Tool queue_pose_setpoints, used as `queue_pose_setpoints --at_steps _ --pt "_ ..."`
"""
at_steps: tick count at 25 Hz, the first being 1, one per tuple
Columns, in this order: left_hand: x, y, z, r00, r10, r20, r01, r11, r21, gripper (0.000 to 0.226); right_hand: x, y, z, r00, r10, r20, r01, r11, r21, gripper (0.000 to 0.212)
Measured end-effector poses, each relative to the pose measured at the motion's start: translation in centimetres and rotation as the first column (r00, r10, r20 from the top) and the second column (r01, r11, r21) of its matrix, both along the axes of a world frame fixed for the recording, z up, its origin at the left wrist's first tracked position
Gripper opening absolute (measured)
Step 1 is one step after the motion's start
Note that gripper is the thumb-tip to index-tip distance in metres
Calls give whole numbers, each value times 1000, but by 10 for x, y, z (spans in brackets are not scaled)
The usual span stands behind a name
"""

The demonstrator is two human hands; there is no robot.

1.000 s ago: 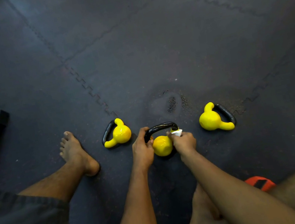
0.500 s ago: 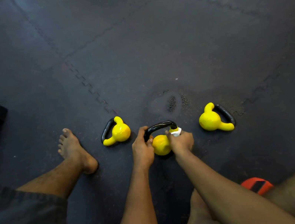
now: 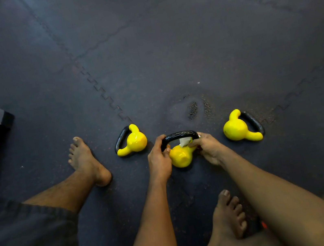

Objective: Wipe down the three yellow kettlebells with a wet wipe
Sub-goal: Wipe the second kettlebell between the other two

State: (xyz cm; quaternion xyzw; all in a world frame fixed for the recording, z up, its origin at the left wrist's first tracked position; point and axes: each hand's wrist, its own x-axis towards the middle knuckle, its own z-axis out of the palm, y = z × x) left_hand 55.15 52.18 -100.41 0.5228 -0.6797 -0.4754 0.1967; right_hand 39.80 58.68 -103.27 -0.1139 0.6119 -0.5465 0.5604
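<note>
Wet wipe (image 3: 184,141) meets the middle kettlebell (image 3: 180,156) at lower centre of the frame.
The left hand (image 3: 159,157) grips its glossy black handle, which points up-frame; the right hand (image 3: 209,147) pinches the white wipe at the handle's right root. A second kettlebell (image 3: 135,142) lies left, a third kettlebell (image 3: 237,128) right, handles outward, on open jigsaw-seamed rubber floor (image 3: 165,47).

Middle kettlebell (image 3: 180,157): glossy smooth yellow coat, as I see it.
Its handle (image 3: 180,134): shiny black.
Wipe (image 3: 184,141): thin, soft, crumpled.
Floor (image 3: 167,57): matt rubber tiles, one rough pitted patch (image 3: 193,110).
</note>
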Motion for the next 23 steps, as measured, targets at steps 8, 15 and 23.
queue_pose_setpoints --at_steps 8,15,23 --pt "-8 -1 3 1000 8 -1 -8 1000 -15 40 13 13 -3 863 -226 -452 361 902 238 33" --pt "-5 -1 13 998 -49 42 50 998 -25 40 65 30 16 525 -177 -833 470 876 110 14" --pt "-4 -10 21 990 -120 69 125 989 -75 12 93 36 5 523 -94 -847 54 996 -76 47"
